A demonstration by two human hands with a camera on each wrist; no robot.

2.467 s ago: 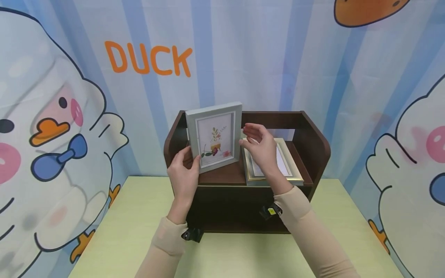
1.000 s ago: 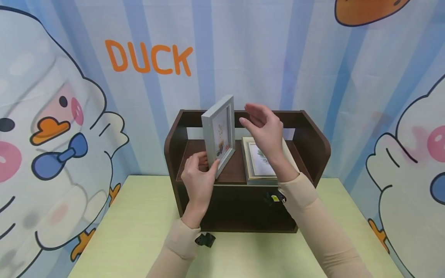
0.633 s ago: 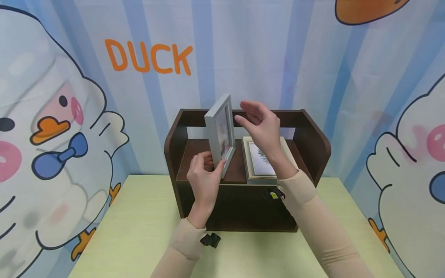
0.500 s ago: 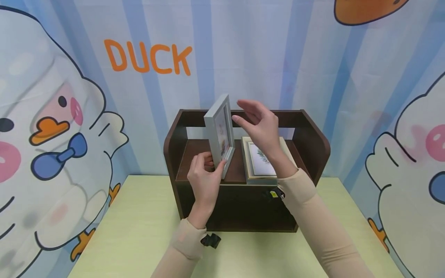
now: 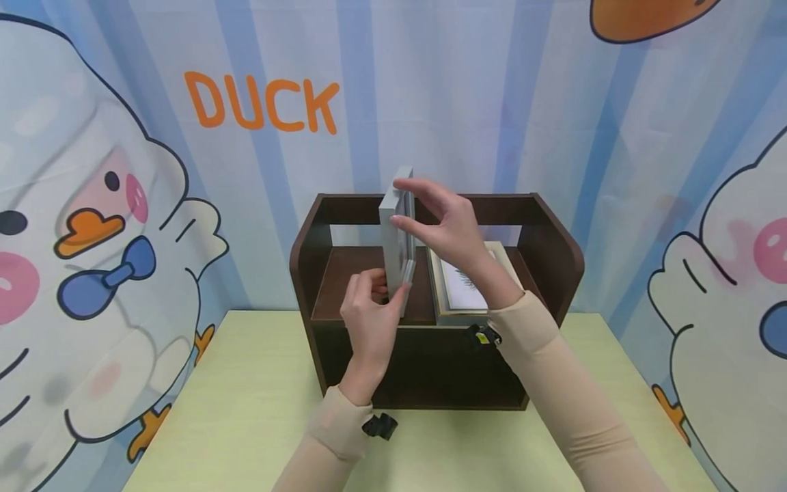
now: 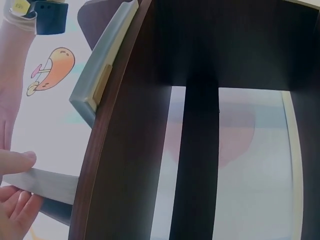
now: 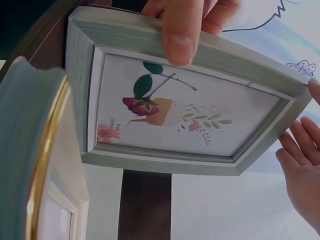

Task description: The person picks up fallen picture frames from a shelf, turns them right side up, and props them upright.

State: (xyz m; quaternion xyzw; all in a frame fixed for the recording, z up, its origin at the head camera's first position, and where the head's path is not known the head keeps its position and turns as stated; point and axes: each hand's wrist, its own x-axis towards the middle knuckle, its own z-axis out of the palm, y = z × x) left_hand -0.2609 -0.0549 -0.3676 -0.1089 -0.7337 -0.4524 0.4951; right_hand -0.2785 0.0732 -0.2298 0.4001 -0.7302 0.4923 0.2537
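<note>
With the left hand (image 5: 371,320), pinching the upright grey picture frame (image 5: 390,249) near six o'clock, over the brown shelf (image 5: 346,272); with the right hand (image 5: 450,227), spanning loosely around one o'clock, perhaps touching. Probably light, stiff, fragile-faced; best held by rims.

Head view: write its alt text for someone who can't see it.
A left hand grips the near lower edge of an upright gray frame at a brown shelf, the right hand at its top. A second frame lies flat on the shelf to its right; a cartoon duck backdrop hangs behind.
</note>
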